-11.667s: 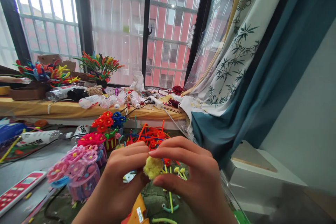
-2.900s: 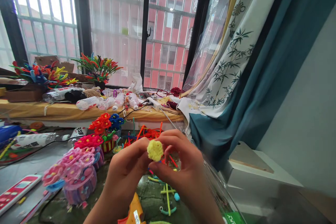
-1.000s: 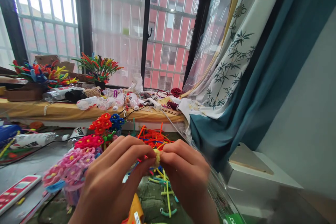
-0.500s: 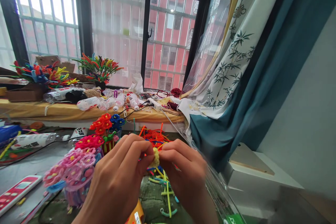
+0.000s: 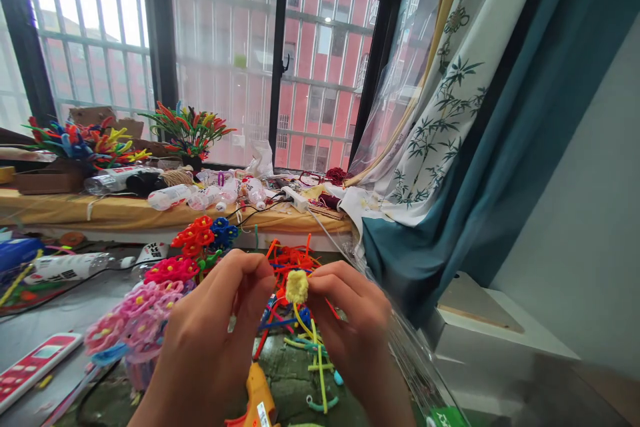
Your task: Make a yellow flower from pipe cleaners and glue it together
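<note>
A small pale-yellow fuzzy pipe-cleaner piece (image 5: 297, 287), bunched into a lump, is pinched at its right edge by my right hand (image 5: 353, 320). To its left is my left hand (image 5: 213, 323), a small gap away from the lump. The left thumb and fingers are bent together, and whatever their tips may hold is hidden. Beneath and behind the hands lie loose red pipe cleaners (image 5: 295, 257) and yellow-green ones (image 5: 320, 367). An orange glue gun (image 5: 260, 393) lies below, between my wrists.
Left of my hands are pink pipe-cleaner flowers (image 5: 145, 313), red flowers (image 5: 195, 235) and blue flowers (image 5: 224, 233). A red-and-white remote (image 5: 37, 367) rests on a grey surface. Plastic bottles (image 5: 170, 197) and a power strip (image 5: 295, 199) lie on the window ledge. A teal curtain (image 5: 410, 267) hangs at right.
My left hand has let go of the yellow piece and drawn back to the left. The piece stays in my right fingers, now more fully visible. More of the glue gun shows.
</note>
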`<state>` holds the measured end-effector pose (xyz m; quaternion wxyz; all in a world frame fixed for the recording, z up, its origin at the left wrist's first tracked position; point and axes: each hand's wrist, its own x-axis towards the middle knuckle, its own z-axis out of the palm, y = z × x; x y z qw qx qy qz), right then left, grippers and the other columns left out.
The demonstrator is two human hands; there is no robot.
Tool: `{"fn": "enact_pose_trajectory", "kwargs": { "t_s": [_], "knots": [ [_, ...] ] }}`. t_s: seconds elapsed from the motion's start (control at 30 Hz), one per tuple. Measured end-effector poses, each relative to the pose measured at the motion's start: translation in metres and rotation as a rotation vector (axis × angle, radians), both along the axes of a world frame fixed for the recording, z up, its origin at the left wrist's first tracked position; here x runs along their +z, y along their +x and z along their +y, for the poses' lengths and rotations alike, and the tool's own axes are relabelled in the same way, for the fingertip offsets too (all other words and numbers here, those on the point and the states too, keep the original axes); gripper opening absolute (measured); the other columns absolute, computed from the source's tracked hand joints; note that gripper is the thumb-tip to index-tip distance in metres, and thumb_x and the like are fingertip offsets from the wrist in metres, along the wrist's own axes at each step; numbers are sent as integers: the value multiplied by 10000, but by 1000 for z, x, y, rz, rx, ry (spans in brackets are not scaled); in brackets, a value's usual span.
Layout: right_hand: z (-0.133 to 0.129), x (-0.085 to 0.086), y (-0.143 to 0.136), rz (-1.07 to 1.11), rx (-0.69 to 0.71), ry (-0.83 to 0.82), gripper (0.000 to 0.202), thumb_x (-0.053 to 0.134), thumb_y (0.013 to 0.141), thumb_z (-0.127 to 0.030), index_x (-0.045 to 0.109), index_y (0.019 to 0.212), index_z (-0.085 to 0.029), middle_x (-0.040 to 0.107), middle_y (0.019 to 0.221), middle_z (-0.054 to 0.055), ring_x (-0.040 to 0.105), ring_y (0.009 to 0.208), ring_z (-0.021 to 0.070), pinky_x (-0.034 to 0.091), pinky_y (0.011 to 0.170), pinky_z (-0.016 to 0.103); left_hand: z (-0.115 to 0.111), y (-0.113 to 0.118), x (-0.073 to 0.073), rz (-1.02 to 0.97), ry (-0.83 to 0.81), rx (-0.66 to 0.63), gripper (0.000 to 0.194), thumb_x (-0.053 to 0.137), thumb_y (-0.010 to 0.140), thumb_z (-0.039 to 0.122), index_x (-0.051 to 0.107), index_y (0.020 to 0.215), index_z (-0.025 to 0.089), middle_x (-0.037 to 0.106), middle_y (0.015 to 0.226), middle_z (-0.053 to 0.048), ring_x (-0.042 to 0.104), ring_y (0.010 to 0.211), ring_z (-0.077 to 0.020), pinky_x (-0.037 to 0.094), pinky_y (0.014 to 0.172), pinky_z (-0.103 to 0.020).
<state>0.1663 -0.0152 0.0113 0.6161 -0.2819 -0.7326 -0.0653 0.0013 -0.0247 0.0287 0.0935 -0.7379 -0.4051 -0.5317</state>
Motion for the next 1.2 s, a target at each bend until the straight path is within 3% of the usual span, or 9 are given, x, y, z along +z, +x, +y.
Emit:
{"fn": "enact_pose_trajectory", "kwargs": {
  "t_s": [0.17, 0.33, 0.4, 0.5, 0.63, 0.7, 0.93, 1.07, 1.2],
  "knots": [
    [6, -5, -1, -44, -74, -86, 188, 593, 883, -48, 630, 738, -162, 647, 704, 35, 600, 644, 162, 428, 603, 242, 9, -12, -3, 192, 73, 209, 380, 434, 997, 328, 466, 632, 226, 478, 508, 69, 423, 397, -108, 280, 451, -259],
    [13, -10, -2, -38, -43, -114, 182, 579, 893, -74, 623, 748, -176, 644, 720, 32, 596, 656, 166, 427, 611, 248, 16, -13, -6, 105, 76, 163, 230, 507, 941, 320, 633, 773, 224, 670, 677, 38, 617, 546, -122, 386, 532, -232],
    [15, -11, -5, -7, -20, -137, 173, 594, 895, -98, 621, 746, -183, 641, 718, 21, 581, 640, 156, 413, 594, 241, 18, -9, -10, 4, 19, 162, 315, 542, 940, 382, 603, 676, 221, 590, 551, 59, 537, 459, -111, 351, 497, -242],
    [17, -13, -11, 71, 31, -183, 195, 618, 862, -102, 585, 691, -188, 615, 678, -7, 536, 584, 129, 379, 556, 225, 23, -3, -16, -123, -188, 35, 422, 512, 959, 433, 558, 602, 212, 486, 462, 68, 451, 411, -104, 332, 462, -238],
    [18, -16, -17, 216, 96, -260, 224, 638, 806, -128, 538, 616, -194, 578, 614, -32, 505, 545, 120, 359, 535, 227, 30, 1, -17, -214, -403, -347, 213, 675, 841, 374, 674, 983, 215, 668, 763, 16, 627, 639, -146, 497, 568, -227],
    [18, -17, -18, 265, 136, -306, 199, 631, 792, -138, 559, 615, -192, 587, 606, -33, 504, 542, 122, 362, 533, 230, 30, 3, -15, -212, -449, -447, 218, 741, 774, 299, 682, 969, 223, 665, 815, 9, 629, 687, -151, 510, 584, -226],
    [15, -15, -17, 338, 275, -407, 142, 710, 813, -236, 681, 682, -188, 645, 625, -22, 536, 556, 129, 390, 529, 232, 28, 6, -12, -321, -380, -497, 7, 703, 817, 234, 699, 814, 230, 631, 817, 2, 586, 700, -139, 471, 545, -198],
    [12, -13, -20, 387, 333, -456, 260, 744, 820, -337, 645, 640, -177, 660, 622, -8, 547, 565, 136, 415, 545, 244, 28, 5, -13, -287, -281, -508, 50, 694, 853, 212, 735, 874, 233, 634, 824, -2, 562, 667, -121, 461, 550, -190],
    [9, -13, -24, 424, 321, -484, 217, 751, 810, -297, 651, 658, -179, 669, 635, -12, 566, 582, 139, 420, 557, 245, 27, 6, -14, -244, -200, -502, 88, 666, 873, 179, 733, 914, 219, 642, 857, -15, 592, 721, -137, 482, 602, -209]
  ]
}}
